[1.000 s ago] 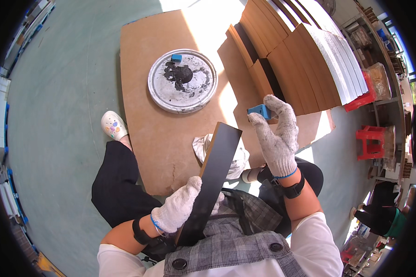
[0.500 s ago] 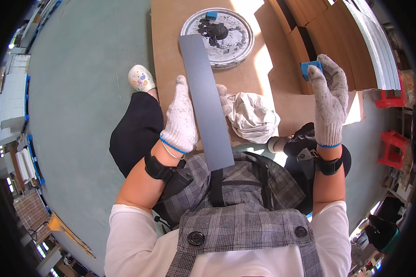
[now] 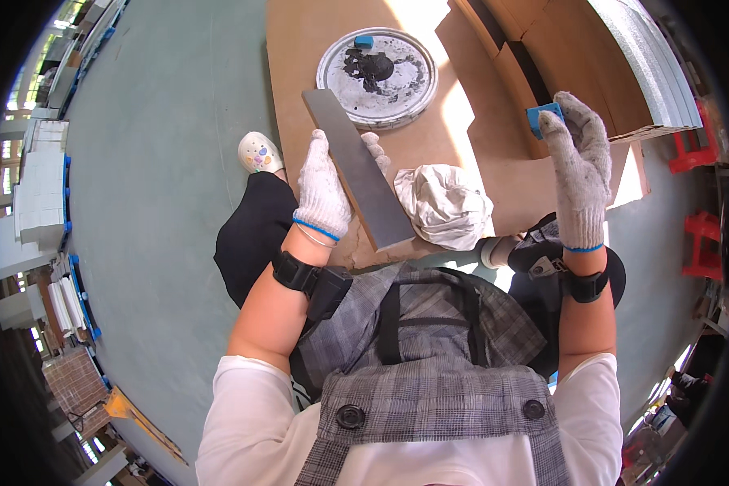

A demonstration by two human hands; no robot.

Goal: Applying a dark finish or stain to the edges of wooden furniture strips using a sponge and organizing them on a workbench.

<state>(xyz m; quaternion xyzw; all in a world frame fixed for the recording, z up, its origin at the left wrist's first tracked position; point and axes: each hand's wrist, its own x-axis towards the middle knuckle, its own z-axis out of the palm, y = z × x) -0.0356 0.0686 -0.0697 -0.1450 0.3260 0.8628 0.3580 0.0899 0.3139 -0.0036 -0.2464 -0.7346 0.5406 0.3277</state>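
My left hand (image 3: 324, 185), in a pale knit glove, is closed around a long flat grey strip (image 3: 352, 166), with the thumb along its left edge and the fingertips at its right. The strip slants, its near end toward my lap, and a thin light-brown side edge shows. At the right, my right hand (image 3: 579, 166), gloved alike, pinches a small blue sponge block (image 3: 544, 119) between thumb and fingers. Beyond the strip sits a round whitish lid (image 3: 413, 105) smeared with black paste (image 3: 370, 71). Another blue block (image 3: 364, 41) rests near its far rim.
A crumpled white cloth (image 3: 444, 206) lies on the brown board surface (image 3: 300, 49) right of the strip. Stacked brown panels (image 3: 575, 65) with pale ends stand at the far right. Red stools (image 3: 702, 243) are on the floor beyond. My legs straddle the work surface's near end.
My left hand has tilted the strip, so its side edge now shows and its near end sits farther from my lap. My right hand keeps the blue block in nearly the same place.
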